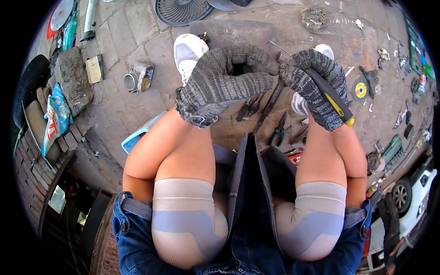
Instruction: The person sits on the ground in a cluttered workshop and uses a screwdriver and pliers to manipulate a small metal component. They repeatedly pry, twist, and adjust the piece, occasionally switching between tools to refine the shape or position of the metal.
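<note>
Both of my hands wear grey-and-black knitted gloves and are raised between my knees. My left hand [229, 75] is curled, thumb and fingertips meeting near the right hand; what they pinch, if anything, is hidden. My right hand [316, 80] is closed around a screwdriver-like tool [334, 101] with a black and yellow handle, its butt toward my wrist and its working end hidden. On the ground below lie a long dark-handled tool [268, 107], dark-handled pliers [250, 107] and green-handled pliers [278, 132].
A round fan-like grille [181, 9] lies ahead, with a clear plastic bottle [339, 22] to its right. A metal fitting [139, 77] and a rock [73, 80] are at left. A yellow-centred disc [360, 89] and scattered scrap lie at right, beyond which a white car [412, 201] shows.
</note>
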`<state>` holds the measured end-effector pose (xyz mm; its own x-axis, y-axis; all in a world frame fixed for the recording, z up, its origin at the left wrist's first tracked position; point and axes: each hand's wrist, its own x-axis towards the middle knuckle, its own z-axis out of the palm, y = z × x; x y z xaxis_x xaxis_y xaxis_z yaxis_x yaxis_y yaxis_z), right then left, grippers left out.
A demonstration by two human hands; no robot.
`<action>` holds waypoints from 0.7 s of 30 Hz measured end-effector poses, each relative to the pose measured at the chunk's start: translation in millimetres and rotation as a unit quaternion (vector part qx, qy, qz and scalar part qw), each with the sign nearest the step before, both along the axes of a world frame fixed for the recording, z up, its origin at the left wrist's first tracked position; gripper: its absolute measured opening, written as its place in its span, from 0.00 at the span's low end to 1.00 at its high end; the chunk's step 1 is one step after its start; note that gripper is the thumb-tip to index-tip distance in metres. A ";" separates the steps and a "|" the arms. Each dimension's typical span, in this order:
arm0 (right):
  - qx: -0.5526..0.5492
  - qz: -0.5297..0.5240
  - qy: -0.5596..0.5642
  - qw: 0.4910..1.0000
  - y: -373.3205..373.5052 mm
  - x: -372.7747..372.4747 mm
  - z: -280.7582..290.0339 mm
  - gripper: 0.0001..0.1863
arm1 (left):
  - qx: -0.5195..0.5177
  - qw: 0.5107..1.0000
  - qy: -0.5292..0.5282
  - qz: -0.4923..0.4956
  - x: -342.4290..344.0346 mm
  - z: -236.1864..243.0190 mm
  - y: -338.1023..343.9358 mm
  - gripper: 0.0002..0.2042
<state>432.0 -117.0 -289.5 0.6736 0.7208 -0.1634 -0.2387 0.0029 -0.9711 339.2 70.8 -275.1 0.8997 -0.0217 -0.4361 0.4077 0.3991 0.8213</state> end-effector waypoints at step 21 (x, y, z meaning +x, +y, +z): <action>0.022 0.045 -0.095 0.994 -2.6 0.9 12.9 0.14 | 0.085 0.995 -0.046 0.013 1.1 18.9 -6.8 0.13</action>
<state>432.9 -119.5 -276.6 0.6218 0.7832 -0.0068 -0.0516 0.0323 -0.9981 340.3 64.1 -256.2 0.9352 0.0688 -0.3472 0.3192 0.2601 0.9113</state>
